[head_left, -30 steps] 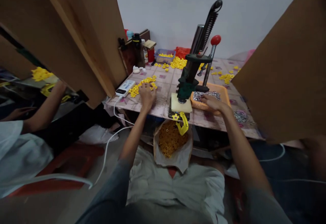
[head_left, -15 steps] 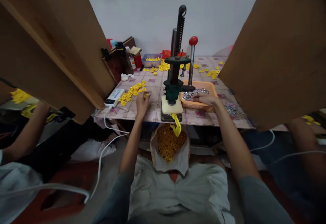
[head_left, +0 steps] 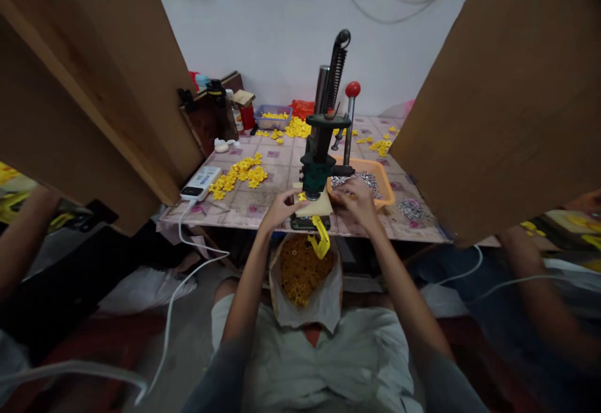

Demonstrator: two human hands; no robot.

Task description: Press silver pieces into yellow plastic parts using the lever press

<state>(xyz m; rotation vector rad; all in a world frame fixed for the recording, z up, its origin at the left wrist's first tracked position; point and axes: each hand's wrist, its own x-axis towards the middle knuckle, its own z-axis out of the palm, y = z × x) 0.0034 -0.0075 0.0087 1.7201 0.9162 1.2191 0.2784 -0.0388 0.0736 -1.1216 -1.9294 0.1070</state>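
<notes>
A dark green hand press (head_left: 318,166) with a coil spring and a red-knobbed lever (head_left: 348,119) stands at the table's front edge. My left hand (head_left: 280,209) is at the left of its pale base pad (head_left: 319,208), pinching a small yellow plastic flower (head_left: 301,196) close to the press head. To the right of the press, my right hand (head_left: 360,201) is raised over the near side of an orange tray (head_left: 387,191) of small silver pieces (head_left: 366,179). Its fingertips are drawn together; whatever they hold is too small to make out.
Yellow flowers (head_left: 239,174) lie heaped at the left beside a white power bank (head_left: 201,183). Below the press, a yellow chute (head_left: 322,241) hangs over a paper-lined bag (head_left: 310,319) of flowers. Brown boards (head_left: 507,106) flank both sides, with co-workers' arms (head_left: 539,275) beyond.
My left hand has moved right from the flower pile to the press pad, bringing a yellow flower. My right hand has come out of the silver pieces, leftward toward the press.
</notes>
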